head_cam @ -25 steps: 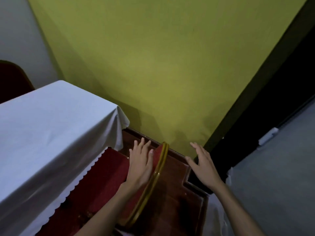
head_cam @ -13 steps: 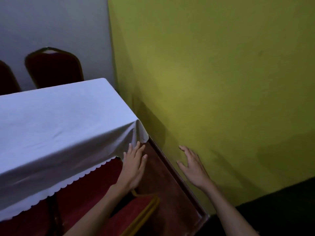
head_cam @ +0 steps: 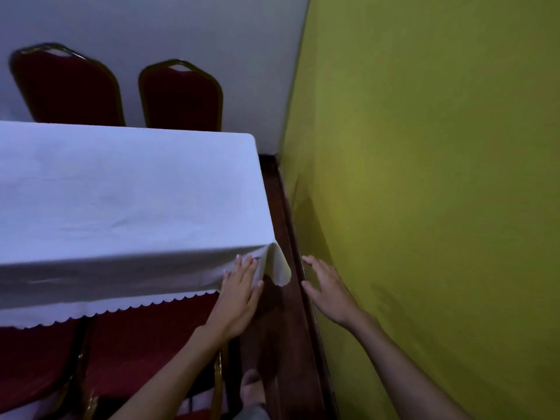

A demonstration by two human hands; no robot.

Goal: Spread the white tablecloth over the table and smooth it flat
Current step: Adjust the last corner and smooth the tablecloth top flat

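- Across the left half of the view, from about 9 o'clock toward the centre, a white tablecloth (head_cam: 127, 192) is seen draped over the table, with faint creases on top and a scalloped hem hanging along the near side.
- At the near right corner, the cloth is folded into a hanging flap.
- The left hand (head_cam: 239, 294) is laid open, fingers together, against the hanging cloth just left of that corner.
- The right hand (head_cam: 328, 287) is held open at 3 o'clock of the left, apart from the cloth, near the green wall (head_cam: 439, 177).
- Two red chairs (head_cam: 181, 95) are placed at 12 o'clock behind the table, against a pale wall.
- Red chair seats (head_cam: 145, 338) are tucked under the near edge at 7 o'clock.
- A dark wooden floor (head_cam: 283, 328) is visible between the hands.
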